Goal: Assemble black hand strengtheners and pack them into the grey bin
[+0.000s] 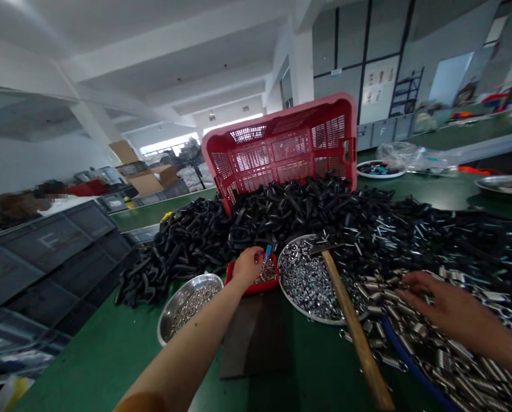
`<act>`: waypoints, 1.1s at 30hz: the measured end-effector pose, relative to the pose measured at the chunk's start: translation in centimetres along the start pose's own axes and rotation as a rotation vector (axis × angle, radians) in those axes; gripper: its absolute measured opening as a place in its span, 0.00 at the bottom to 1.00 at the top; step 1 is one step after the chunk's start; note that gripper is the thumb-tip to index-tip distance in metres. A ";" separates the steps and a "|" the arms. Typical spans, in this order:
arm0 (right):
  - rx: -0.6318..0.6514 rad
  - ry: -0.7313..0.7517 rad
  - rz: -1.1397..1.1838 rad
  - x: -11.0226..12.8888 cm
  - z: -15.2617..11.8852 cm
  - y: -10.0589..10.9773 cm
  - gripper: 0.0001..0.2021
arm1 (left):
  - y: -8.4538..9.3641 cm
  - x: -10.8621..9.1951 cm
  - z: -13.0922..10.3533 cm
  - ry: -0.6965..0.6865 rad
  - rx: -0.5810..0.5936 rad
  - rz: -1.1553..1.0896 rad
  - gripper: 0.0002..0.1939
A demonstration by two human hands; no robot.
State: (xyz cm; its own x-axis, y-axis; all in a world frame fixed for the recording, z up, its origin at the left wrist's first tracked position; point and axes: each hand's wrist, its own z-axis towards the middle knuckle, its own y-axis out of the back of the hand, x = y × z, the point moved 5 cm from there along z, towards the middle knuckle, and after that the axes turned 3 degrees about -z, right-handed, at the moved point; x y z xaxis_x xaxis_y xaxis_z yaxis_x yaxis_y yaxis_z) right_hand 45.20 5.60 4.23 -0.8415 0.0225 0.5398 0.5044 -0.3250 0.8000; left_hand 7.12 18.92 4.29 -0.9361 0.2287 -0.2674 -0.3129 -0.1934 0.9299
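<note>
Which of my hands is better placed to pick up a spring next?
Probably your right hand: its fingers are already at the springs. Your left hand is at the red tray, on the far side of the hammer from it.

Well beyond the left fingers (256,252), and to their left, stand cardboard boxes (146,184); nearer on that side rise dark grey crates (79,252) marked with an F. Well beyond the right fingers (419,279), a white plate (382,175) of small items sits beside a crumpled clear plastic bag (410,155). Farther back stands a blue rack (406,93); off right, a metal dish (488,184).
</note>
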 end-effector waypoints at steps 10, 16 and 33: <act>0.074 -0.333 0.600 -0.1 1.3 -0.4 0.21 | -6.4 -2.2 12.5 -0.162 0.404 0.233 0.23; 0.101 -0.402 0.568 0.7 1.3 -0.7 0.21 | -5.6 -1.7 11.4 -0.220 0.280 0.294 0.18; 0.385 -0.276 0.936 7.3 -1.7 -3.0 0.14 | -5.9 -13.7 -10.5 0.401 0.797 -1.697 0.19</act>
State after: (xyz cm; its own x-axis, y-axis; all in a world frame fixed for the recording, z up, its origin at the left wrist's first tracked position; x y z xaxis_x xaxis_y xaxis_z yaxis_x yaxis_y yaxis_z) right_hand 37.21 5.09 5.38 -0.0348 0.1477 0.9884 0.9994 -0.0026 0.0356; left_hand 20.10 6.88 -0.18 0.2148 -0.5438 -0.8113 -0.7772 0.4078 -0.4791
